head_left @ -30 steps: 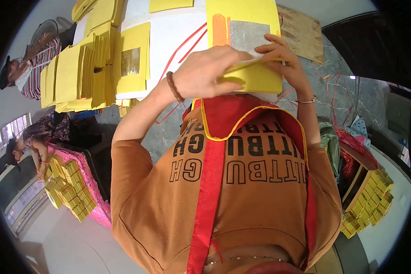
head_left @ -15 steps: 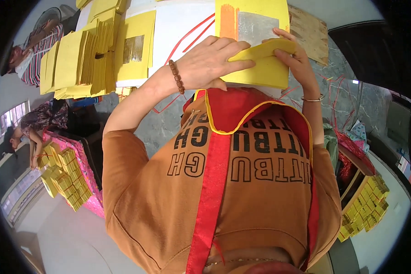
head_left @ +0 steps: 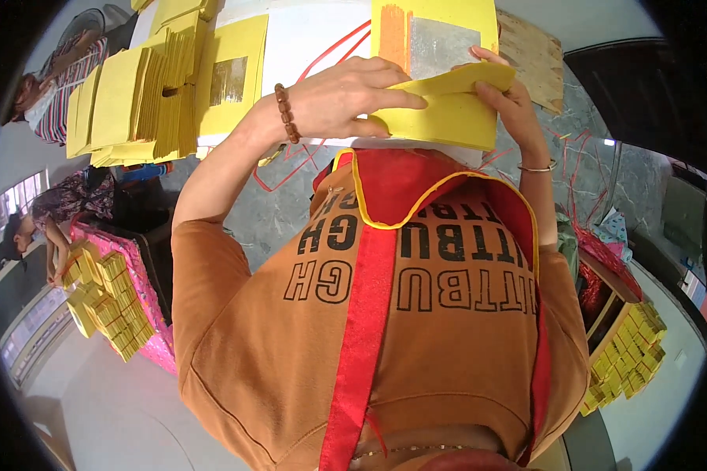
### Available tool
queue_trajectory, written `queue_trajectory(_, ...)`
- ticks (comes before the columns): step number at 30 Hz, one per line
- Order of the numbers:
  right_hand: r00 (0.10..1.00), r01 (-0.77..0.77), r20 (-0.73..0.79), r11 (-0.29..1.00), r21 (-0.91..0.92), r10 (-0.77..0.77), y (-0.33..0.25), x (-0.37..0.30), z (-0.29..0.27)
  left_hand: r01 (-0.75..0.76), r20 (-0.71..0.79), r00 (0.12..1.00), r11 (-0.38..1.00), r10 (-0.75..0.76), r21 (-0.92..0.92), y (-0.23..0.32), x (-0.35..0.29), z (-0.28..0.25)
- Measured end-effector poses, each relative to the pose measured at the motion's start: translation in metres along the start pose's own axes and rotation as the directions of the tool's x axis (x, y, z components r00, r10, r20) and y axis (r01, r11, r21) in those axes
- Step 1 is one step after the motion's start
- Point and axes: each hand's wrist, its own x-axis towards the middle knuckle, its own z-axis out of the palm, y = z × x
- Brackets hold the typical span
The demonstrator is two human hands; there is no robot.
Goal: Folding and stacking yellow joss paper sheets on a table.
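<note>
In front of me lies a stack of yellow paper sheets (head_left: pixel 440 125), with an orange band and a silver rectangle (head_left: pixel 445 45) on the sheet facing up. A yellow paper sheet (head_left: pixel 456 81) at the near side is folded over in a curl. My right hand (head_left: pixel 512 106) pinches the curl's right end, thumb in front and fingers behind. Across the left end rests my left hand (head_left: pixel 349 98), fingers stretched out over the paper and thumb near the stack's left edge. The tips of some left fingers are hidden behind the curl.
Yellow paper bundles (head_left: pixel 130 102) stand at the table's left, beside a flat yellow pile (head_left: pixel 232 78) with a silver patch. Red strings (head_left: pixel 334 51) lie on the white table. Another person (head_left: pixel 63 212) handles yellow bundles (head_left: pixel 114 298) at far left. More bundles (head_left: pixel 628 357) stand at right.
My left hand has slid slightly left along the sheet, its fingers less spread. The curled end in my right hand has shifted a little to the right.
</note>
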Motion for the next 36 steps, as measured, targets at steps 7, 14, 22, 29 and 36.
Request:
queue_trajectory(7, 1.0, -0.016, -0.005, 1.0, 0.022, 0.016, 0.0, 0.0, 0.0, -0.015, -0.05, 0.999, 1.0, 0.014, -0.016, -0.001, -0.002, -0.004)
queue_trajectory(14, 1.0, -0.023, -0.004, 1.0, 0.01, 0.023, -0.002, 0.0, 0.0, 0.078, -0.058, 0.995, 0.991, -0.084, -0.105, -0.002, -0.002, -0.006)
queue_trajectory(22, 0.999, -0.031, -0.006, 0.999, 0.031, 0.031, -0.002, 0.0, 0.001, 0.206, -0.036, 0.973, 0.927, -0.228, -0.314, -0.004, -0.001, -0.007)
queue_trajectory(29, 0.999, -0.025, 0.031, 1.0, -0.012, 0.025, -0.005, 0.002, 0.0, 0.278, 0.143, 0.959, 0.915, -0.245, -0.292, -0.003, 0.006, -0.018)
queue_trajectory(36, 0.994, 0.01, 0.105, 0.997, 0.081, -0.018, -0.008, 0.001, -0.002, 0.255, 0.099, 0.967, 0.915, -0.236, -0.312, -0.007, 0.004, -0.016)
